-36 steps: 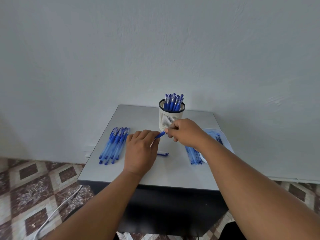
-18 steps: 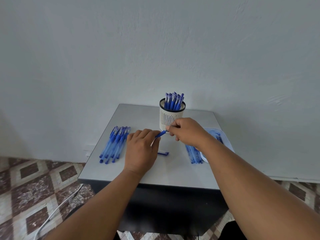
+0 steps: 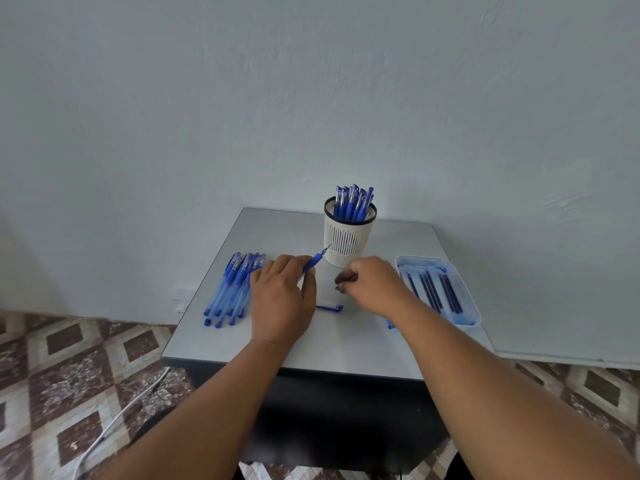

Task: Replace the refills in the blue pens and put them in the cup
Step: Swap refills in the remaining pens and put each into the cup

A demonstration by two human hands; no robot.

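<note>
My left hand (image 3: 282, 297) grips an uncapped blue pen (image 3: 315, 260) whose tip points up and right toward the white mesh cup (image 3: 348, 242). Several capped blue pens (image 3: 353, 202) stand in that cup. My right hand (image 3: 372, 284) hovers just right of the pen with its fingers curled and nothing visible in it. A loose pen cap (image 3: 329, 307) lies on the table between both hands. A row of blue pens (image 3: 233, 289) lies to the left. A clear tray (image 3: 469, 318) on the right holds several dark refills (image 3: 433, 289).
The small grey table (image 3: 346, 348) stands against a pale wall. A small blue piece (image 3: 390, 323) shows beside my right forearm. A patterned tile floor and a white cable (image 3: 114, 420) lie below on the left.
My right hand has let go of the pen's tip end and pulled away to the right. The left hand still holds the pen, whose point is now bare.
</note>
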